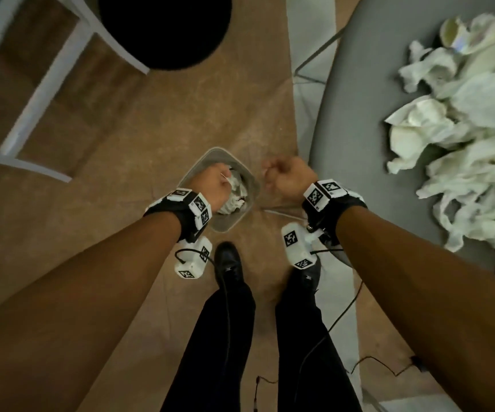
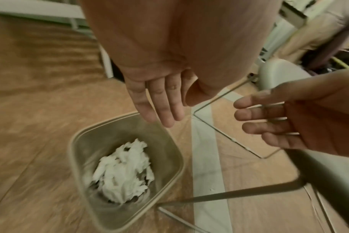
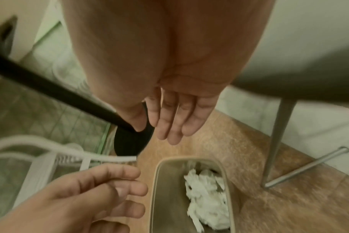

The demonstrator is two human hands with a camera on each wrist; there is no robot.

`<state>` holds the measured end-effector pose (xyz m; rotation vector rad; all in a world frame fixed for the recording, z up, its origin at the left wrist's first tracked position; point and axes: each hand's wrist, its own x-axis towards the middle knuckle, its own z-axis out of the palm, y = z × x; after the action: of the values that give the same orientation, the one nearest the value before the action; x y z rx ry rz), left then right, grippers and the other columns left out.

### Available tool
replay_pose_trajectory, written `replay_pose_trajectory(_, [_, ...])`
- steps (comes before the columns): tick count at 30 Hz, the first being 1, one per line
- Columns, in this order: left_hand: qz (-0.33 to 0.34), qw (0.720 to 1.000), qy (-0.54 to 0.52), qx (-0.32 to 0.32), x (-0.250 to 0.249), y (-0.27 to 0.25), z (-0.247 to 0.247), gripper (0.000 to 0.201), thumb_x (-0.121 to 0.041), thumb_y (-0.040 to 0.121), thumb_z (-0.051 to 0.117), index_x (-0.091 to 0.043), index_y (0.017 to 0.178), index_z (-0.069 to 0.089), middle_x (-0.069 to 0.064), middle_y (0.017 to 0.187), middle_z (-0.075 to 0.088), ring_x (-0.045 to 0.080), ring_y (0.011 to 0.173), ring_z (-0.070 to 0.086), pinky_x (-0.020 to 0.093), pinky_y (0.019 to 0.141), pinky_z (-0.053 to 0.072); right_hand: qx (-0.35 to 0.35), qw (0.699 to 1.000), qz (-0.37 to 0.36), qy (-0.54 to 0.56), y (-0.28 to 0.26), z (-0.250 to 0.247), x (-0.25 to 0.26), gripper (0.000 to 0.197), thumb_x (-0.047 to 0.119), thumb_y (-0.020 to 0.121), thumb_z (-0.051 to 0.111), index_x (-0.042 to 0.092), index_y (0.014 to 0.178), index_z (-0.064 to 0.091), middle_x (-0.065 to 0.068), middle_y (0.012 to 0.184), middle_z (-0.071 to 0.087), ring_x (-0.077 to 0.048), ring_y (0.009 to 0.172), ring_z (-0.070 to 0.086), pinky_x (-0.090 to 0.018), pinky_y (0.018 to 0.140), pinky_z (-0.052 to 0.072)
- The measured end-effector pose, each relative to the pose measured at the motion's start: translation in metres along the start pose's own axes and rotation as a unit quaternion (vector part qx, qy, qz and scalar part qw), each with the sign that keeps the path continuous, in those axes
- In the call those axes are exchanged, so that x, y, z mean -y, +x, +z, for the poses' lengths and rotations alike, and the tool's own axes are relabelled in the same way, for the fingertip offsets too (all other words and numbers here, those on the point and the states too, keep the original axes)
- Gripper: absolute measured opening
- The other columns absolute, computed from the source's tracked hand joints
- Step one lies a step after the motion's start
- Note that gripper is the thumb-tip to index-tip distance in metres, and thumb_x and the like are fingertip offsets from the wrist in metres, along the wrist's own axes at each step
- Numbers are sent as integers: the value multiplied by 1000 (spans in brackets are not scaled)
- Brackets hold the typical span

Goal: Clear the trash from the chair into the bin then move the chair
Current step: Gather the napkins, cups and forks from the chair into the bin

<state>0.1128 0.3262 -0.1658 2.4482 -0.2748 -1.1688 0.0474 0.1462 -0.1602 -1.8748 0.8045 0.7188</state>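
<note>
Both hands hung above the bin with nothing in them — the left hand with straight, relaxed fingers over its rim, the right hand likewise slack just beside it. The bin was a squarish, round-cornered tub of pale smooth plastic on the wood-grain floor, holding a wad of crumpled white paper. A larger heap of rumpled white trash lay on the chair — a smooth grey seat on thin metal legs.
</note>
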Motion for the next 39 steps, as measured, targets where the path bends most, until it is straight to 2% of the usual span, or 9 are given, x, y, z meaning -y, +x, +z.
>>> replay_pose_trajectory(3, [85,995,52,-12,-75,-5,3,22,-13,97,45,-14,112,62,10,103,70,31,91,66,35,78,53,-60,995,-3,75,-26,-61,-32,20,42,65,60,35,81,68,-2,79,73,-28,80,70,-51,86,57])
replay_pose_trajectory(9, [179,980,73,39,-198,-9,69,26,-38,69,39,-29,87,56,-3,82,69,25,80,67,36,78,56,-183,977,11,110,-103,-168,-104,12,25,88,62,26,100,65,-2,97,73,-23,87,71,-37,88,56])
replay_pose_trajectory(13, [290,939,162,89,-270,-35,140,35,-30,81,57,-23,115,56,3,116,61,26,106,59,41,93,50,-290,948,56,120,-139,-231,-189,18,30,88,63,24,103,69,5,99,70,-15,89,67,-25,77,53])
replay_pose_trajectory(17, [396,884,247,39,-322,-53,197,59,-31,78,66,-21,134,48,8,144,36,31,131,34,44,107,36,-380,920,93,19,-157,-261,-245,27,33,79,68,23,104,70,-4,116,66,-25,111,61,-34,98,49])
replay_pose_trajectory(23, [340,863,363,86,-341,-51,244,70,-48,68,74,-33,132,48,6,157,20,35,143,17,56,109,28,-188,977,97,-32,-147,-256,-282,116,39,67,87,34,156,12,-8,163,10,-36,146,25,-45,116,34])
replay_pose_trajectory(26, [343,872,342,70,-323,-45,241,29,-34,81,70,-19,105,62,7,139,43,36,128,37,46,103,37,-173,977,98,-81,-140,-248,-280,107,30,72,85,29,155,16,-16,152,30,-40,138,35,-44,111,39])
replay_pose_trajectory(31, [335,925,176,2,-296,-38,221,15,-7,84,54,-9,97,49,8,85,54,32,79,56,37,66,43,-171,973,23,-156,-139,-240,-263,28,21,91,56,12,116,65,-13,113,68,-34,107,63,-33,80,50])
replay_pose_trajectory(35, [296,940,163,38,-281,-29,209,68,-26,86,63,-23,146,31,16,131,51,30,109,58,39,92,50,-161,980,-34,-111,-137,-226,-252,27,31,91,52,8,84,64,-12,95,69,-31,90,62,-28,70,38])
replay_pose_trajectory(39, [323,919,226,-23,-270,-29,205,24,-28,89,57,-14,108,62,13,114,49,34,108,50,42,85,48,-170,982,-51,-57,-130,-214,-237,42,53,80,49,17,59,49,0,65,56,-21,65,54,-29,60,35])
